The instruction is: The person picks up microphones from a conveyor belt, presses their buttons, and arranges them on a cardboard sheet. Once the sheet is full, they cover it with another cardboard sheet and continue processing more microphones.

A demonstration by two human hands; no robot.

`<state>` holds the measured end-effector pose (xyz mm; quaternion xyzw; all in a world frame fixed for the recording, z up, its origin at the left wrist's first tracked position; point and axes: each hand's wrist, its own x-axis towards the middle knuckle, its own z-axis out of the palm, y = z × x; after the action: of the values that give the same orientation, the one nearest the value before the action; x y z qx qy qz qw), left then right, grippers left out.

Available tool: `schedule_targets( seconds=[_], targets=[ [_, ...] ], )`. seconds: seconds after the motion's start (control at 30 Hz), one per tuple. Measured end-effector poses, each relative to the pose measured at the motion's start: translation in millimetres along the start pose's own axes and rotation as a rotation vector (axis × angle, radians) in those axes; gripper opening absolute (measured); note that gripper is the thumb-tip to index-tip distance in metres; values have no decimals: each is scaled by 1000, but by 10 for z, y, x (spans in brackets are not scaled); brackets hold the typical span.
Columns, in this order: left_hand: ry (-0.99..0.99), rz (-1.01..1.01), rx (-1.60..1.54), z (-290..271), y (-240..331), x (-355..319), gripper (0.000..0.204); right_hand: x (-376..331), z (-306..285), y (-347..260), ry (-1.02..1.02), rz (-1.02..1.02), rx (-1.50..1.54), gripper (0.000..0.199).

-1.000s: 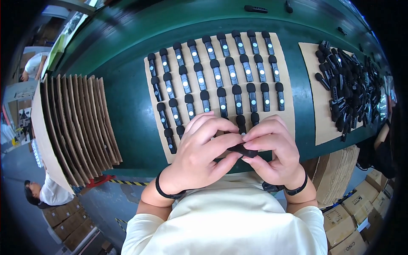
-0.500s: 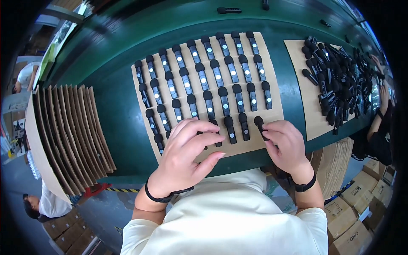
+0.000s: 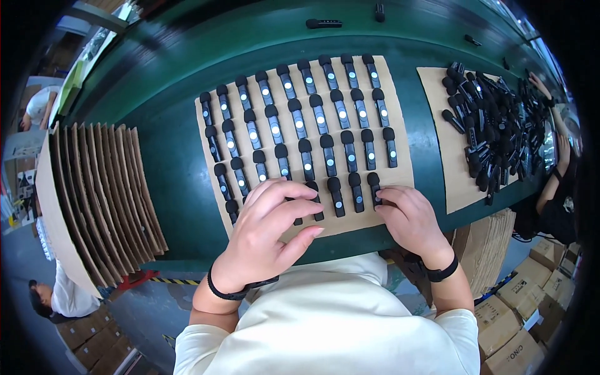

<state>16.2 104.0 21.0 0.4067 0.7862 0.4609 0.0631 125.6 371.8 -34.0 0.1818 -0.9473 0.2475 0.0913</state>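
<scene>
Small black microphones with round foam heads and pale round dots lie in rows on a brown cardboard sheet (image 3: 403, 173). My right hand (image 3: 411, 217) pinches the lower part of a microphone (image 3: 374, 181) at the right end of the nearest row, where it lies against the sheet. Over the left part of that same row hovers my left hand (image 3: 265, 228), thumb and fingers apart, holding nothing. It partly covers several microphones there, and one microphone (image 3: 315, 200) shows just beyond its fingertips.
A heap of microphones (image 3: 500, 128) covers much of a second cardboard sheet (image 3: 455, 190) on the right. Another person's hand (image 3: 563, 152) is beside it. Cardboard sheets (image 3: 106, 206) stand in a row at the left. Loose microphones (image 3: 324, 24) lie at the green table's (image 3: 172, 162) far side.
My right hand has moved slightly left, bringing its microphone from a tilted position into line with the nearest row. My left hand stays nearly in place. The view has shifted slightly.
</scene>
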Motion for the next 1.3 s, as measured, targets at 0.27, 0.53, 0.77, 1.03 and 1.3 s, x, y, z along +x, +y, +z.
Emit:
schedule_targets(
  seconds=[0.27, 0.53, 0.77, 1.03, 1.3],
  targets=[
    [-58, 37, 10, -202, 48, 103, 28, 250, -364, 77, -15, 42, 71, 29],
    [-135, 123, -44, -858, -45, 692, 20, 1105, -953, 773, 52, 23, -154, 40],
    [102, -422, -225, -928, -896, 1493, 20, 2246, -660, 1555, -61, 90, -192, 36],
    [90, -514, -46, -780, -1492, 1974, 25, 2938, -182, 1873, -101, 354, -336, 23],
    [27, -456, 397, -653, -1806, 2129, 34, 2446, -493, 1694, -72, 238, -223, 13]
  ],
)
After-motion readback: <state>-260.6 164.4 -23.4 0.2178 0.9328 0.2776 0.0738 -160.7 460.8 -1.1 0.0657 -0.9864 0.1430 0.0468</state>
